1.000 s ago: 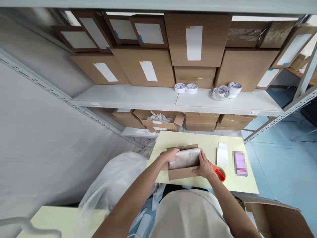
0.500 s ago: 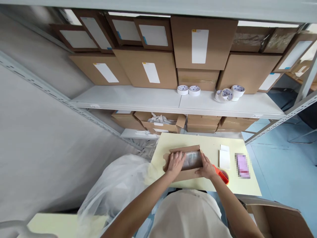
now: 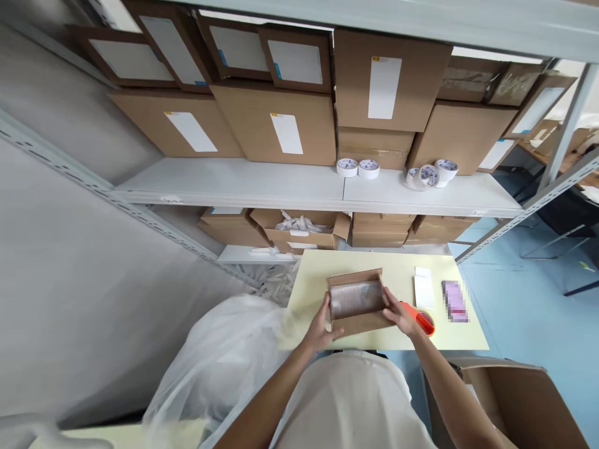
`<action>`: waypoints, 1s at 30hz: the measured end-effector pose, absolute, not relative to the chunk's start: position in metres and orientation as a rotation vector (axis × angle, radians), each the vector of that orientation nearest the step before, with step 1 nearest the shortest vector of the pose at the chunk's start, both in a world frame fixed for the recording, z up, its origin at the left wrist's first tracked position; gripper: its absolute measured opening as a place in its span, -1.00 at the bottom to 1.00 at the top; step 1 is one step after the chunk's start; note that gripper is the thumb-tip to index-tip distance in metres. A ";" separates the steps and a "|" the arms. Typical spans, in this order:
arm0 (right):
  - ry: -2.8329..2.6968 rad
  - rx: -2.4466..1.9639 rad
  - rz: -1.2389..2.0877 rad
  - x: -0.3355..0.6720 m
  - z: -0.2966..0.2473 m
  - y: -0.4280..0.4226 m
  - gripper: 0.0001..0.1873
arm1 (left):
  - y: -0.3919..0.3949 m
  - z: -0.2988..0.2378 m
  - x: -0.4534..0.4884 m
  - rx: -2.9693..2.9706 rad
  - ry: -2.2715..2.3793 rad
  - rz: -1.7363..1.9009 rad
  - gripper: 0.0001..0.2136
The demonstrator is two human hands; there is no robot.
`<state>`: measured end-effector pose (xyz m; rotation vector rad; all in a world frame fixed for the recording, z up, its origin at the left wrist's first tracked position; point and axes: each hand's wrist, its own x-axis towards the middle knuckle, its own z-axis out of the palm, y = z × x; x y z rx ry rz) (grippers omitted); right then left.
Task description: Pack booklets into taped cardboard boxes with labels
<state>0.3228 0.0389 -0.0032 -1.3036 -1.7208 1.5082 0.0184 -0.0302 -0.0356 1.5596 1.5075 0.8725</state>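
Note:
A small cardboard box (image 3: 362,324) lies open at the top on the pale yellow table (image 3: 304,274). Inside it is a bundle in clear plastic wrap (image 3: 356,299), its contents too blurred to name. My left hand (image 3: 321,329) grips the box's left end, thumb along the near flap. At the opposite end, my right hand (image 3: 399,313) holds the right side, fingers against the wall and flap. Just right of that hand is a red tape dispenser (image 3: 423,321) with a roll on it.
White paper slips (image 3: 423,291) and a blurred purple item (image 3: 455,302) lie on the table's right. Behind stands a shelf (image 3: 234,184) with cartons and tape rolls (image 3: 347,167). A big open carton (image 3: 528,399) is at lower right, plastic sheeting (image 3: 224,355) at left.
My left hand has moved from on top of the wrapped bundle to the box's left end. The left end flap no longer sticks out. My right hand stays at the right end.

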 end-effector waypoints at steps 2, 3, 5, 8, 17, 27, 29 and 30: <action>-2.011 -1.318 1.421 0.317 0.004 0.034 -0.17 | -0.024 -0.031 0.015 1.854 1.394 0.662 0.26; -2.117 -1.335 1.388 0.315 0.007 0.031 -0.14 | -0.021 -0.027 0.011 1.965 1.341 0.558 0.32; -2.290 -1.351 1.347 0.313 0.012 0.024 -0.02 | -0.014 -0.020 -0.001 2.117 1.263 0.395 0.37; -2.528 -1.337 1.262 0.313 0.016 0.011 0.29 | -0.008 -0.013 -0.022 2.234 1.177 0.256 0.36; -2.611 -1.512 1.076 0.290 0.031 0.009 0.46 | -0.016 -0.020 -0.038 2.232 1.208 0.528 0.05; -2.374 -1.555 1.006 0.291 0.046 0.028 -0.53 | 0.015 -0.015 -0.039 1.828 1.315 0.836 -0.77; -2.169 -1.643 0.976 0.287 0.036 0.035 -0.58 | 0.020 -0.020 -0.034 1.642 1.436 1.015 -0.81; -2.068 -1.692 0.947 0.285 0.029 0.038 -0.54 | 0.022 -0.024 -0.032 1.551 1.472 1.090 -0.81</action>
